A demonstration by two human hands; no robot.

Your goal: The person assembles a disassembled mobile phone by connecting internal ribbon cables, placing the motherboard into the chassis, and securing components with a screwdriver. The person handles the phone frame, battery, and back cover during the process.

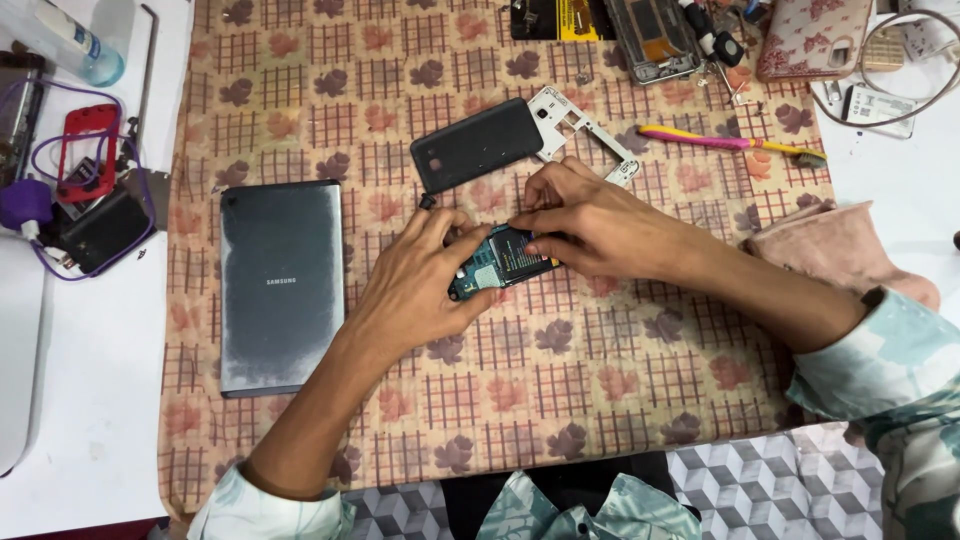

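Both hands are together on an opened phone (497, 264) that lies on the patterned cloth (560, 380) in the middle of the surface. The left hand (420, 285) is clamped on its lower left side, and the right hand (590, 225) presses with the fingertips on its upper edge. Just behind the hands lie a black back cover (475, 145) and a white frame (580, 130). A grey tablet (282, 285) lies face down to the left, and a yellow and pink toothbrush (730, 143) to the right
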